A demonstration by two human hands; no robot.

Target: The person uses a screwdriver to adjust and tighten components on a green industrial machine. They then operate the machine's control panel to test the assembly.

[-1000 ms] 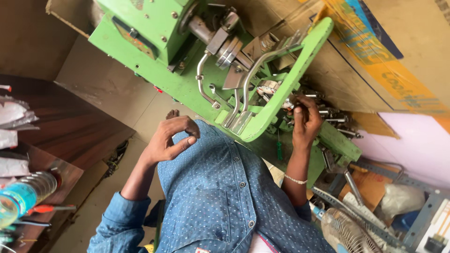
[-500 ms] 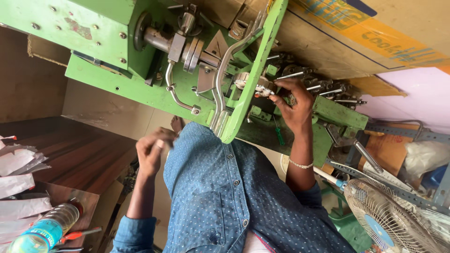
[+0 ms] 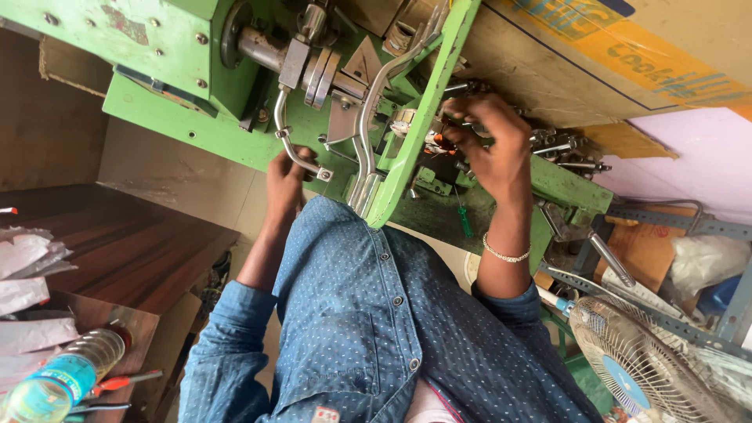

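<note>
While the camera looks down over a blue dotted shirt (image 3: pixel 368 329), the right hand (image 3: pixel 489 149) reaches into the green painted metal machine (image 3: pixel 196 86), its fingers (image 3: pixel 462 129) pinched narrow on a small orange part (image 3: pixel 440 142) beside the green frame bar (image 3: pixel 419 133). The left hand (image 3: pixel 286 176) rests at the curved steel lever (image 3: pixel 294 153); its finger state cannot be told. A brown cardboard box with a yellow-and-blue printed label (image 3: pixel 627 55) lies behind the machine. A clear plastic bottle with a blue label (image 3: pixel 63 376) lies on the brown wooden desk (image 3: pixel 133 251).
</note>
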